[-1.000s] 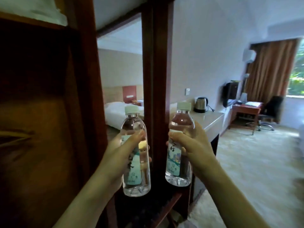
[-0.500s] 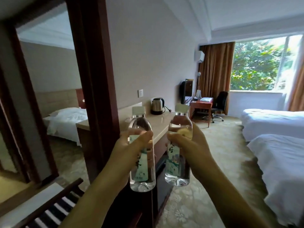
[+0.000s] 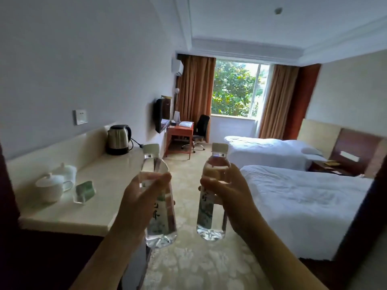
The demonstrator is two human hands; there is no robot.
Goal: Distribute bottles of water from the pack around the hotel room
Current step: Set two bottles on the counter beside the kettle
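Two bottles carried upright into the room, one per hand, nothing set down yet.

The left hand (image 3: pixel 139 203) is wrapped round a clear plastic water bottle with a pale cap and green label (image 3: pixel 157 197); the right hand (image 3: pixel 227 190) is wrapped round a second matching clear bottle (image 3: pixel 212 195). Both are gripped at mid-body, probably so each can be stood down straight on its base. The bottles are held apart, over the patterned carpet (image 3: pixel 188 262), just beside the front edge of the cream stone counter (image 3: pixel 109 178). Open counter top is seen between the steel electric kettle (image 3: pixel 118 139) and the white lidded cups (image 3: pixel 53 183); a likely drop spot. The carpet aisle past the white beds (image 3: pixel 303 197) to the red-brown desk (image 3: pixel 181 130) appears unobstructed.
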